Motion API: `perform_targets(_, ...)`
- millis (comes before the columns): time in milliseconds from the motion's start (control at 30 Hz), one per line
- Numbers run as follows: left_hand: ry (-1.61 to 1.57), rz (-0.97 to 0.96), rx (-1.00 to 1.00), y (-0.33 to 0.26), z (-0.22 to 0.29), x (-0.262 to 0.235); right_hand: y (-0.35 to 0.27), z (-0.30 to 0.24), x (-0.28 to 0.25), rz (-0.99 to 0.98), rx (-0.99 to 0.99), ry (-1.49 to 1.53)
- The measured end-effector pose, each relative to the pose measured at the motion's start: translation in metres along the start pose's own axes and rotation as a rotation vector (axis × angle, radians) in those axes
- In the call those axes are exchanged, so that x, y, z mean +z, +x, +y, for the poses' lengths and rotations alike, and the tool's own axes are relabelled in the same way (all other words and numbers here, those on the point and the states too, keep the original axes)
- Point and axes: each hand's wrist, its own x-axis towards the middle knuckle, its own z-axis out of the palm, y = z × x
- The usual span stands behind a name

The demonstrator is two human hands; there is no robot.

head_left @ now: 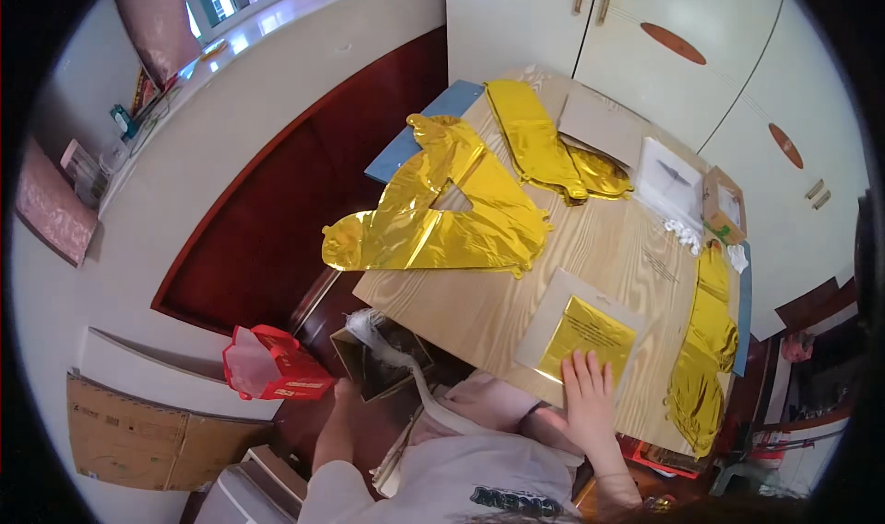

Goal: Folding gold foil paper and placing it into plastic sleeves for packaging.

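Gold foil packet, flat, clear-sleeved | right hand spread flat on it | left hand state unclear

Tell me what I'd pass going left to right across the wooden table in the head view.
Big gold foil balloon → folded gold foil in a clear packet, under the right hand → white sheet → small cardboard box. The left hand is off the table, low by a dark box.

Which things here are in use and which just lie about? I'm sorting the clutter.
In use:
right hand flat on the packet of gold foil
left hand by the small open box

Lying about:
gold foil balloons
red bag
cardboard sheet
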Motion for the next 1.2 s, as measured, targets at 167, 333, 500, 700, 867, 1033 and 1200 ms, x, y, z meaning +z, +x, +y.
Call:
perform_targets(167, 0.256, -0.055, 0.099, 0.034, 0.031, 0.038, -0.007, -0.005, -0.003, 0.069, -0.064, 0.037)
perform_targets(333, 0.225, -0.108, 0.115, 0.040, 0.060, 0.049, -0.009, -0.055, 0.035, -0.097, -0.438, 0.446)
perform_targets(500, 0.054, -0.206, 0.187, 0.018, 0.106, 0.067, 0.012, -0.098, 0.143, -0.234, -0.333, 0.272)
perform_targets(700, -0.390, -0.462, 0.200, -0.045, 0.142, 0.090, 0.032, -0.124, 0.166, -0.562, -0.347, 0.297)
perform_targets(867, -0.960, -0.645, 0.044, -0.059, 0.151, 0.082, 0.019, -0.131, 0.151, -0.451, -0.305, 0.663)
perform_targets(1033, -1.853, -0.697, -0.225, -0.001, 0.168, 0.016, -0.005, -0.124, 0.124, -0.571, -0.305, 0.804)
perform_targets(1200, -2.199, -0.502, -0.286, 0.065, 0.081, -0.064, -0.018, -0.091, 0.038, -0.685, -0.345, 1.094)
